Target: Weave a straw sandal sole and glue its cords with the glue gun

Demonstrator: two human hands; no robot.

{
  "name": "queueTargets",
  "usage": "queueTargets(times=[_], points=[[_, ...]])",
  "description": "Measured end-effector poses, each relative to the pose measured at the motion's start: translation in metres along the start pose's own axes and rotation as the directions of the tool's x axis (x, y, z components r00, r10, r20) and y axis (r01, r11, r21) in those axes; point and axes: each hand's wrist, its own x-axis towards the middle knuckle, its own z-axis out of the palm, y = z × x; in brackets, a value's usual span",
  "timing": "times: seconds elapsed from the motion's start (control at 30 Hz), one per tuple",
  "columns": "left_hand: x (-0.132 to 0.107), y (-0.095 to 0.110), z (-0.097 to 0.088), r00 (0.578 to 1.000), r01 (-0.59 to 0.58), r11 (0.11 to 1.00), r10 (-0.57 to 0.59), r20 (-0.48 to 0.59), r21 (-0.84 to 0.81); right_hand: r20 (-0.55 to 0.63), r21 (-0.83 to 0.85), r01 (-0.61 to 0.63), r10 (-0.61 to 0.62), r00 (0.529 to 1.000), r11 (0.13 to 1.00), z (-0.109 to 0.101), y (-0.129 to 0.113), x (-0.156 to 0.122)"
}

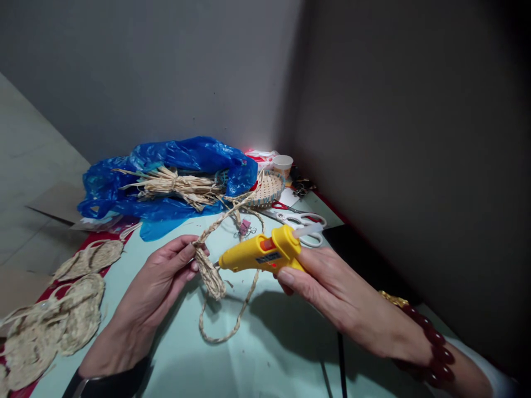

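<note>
My left hand (170, 271) pinches a small coiled piece of braided straw cord (211, 276) between thumb and fingers, above the table. From it the loose braid runs up toward the back and loops down to the right onto the table. My right hand (319, 282) is wrapped round the handle of a yellow hot glue gun (261, 251), with a clear glue stick poking out of its rear. The gun's nozzle points left and meets, or nearly meets, the coil's right side; I cannot tell whether it touches.
A blue plastic bag (174, 149) with a bundle of dried straw (178, 185) lies at the back. Beside it are a woven basket (267, 190), a paper cup (282, 165) and white-handled scissors (298, 221). Several woven straw soles (81, 312) line the left edge. A wall rises on the right.
</note>
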Motion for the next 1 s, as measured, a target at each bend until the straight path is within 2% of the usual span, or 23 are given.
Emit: queueTargets(times=[0.53, 1.0], points=[[-0.005, 0.006, 0.012, 0.998, 0.011, 0.998, -0.015, -0.062, -0.068, 0.004, -0.009, -0.005, 0.005, 1.000, 1.000, -0.001, -0.002, 0.001], [-0.001, 0.004, 0.005, 0.999, -0.008, 0.999, 0.006, -0.050, -0.050, -0.003, -0.031, 0.019, -0.019, 1.000, 0.999, -0.001, -0.001, -0.001]])
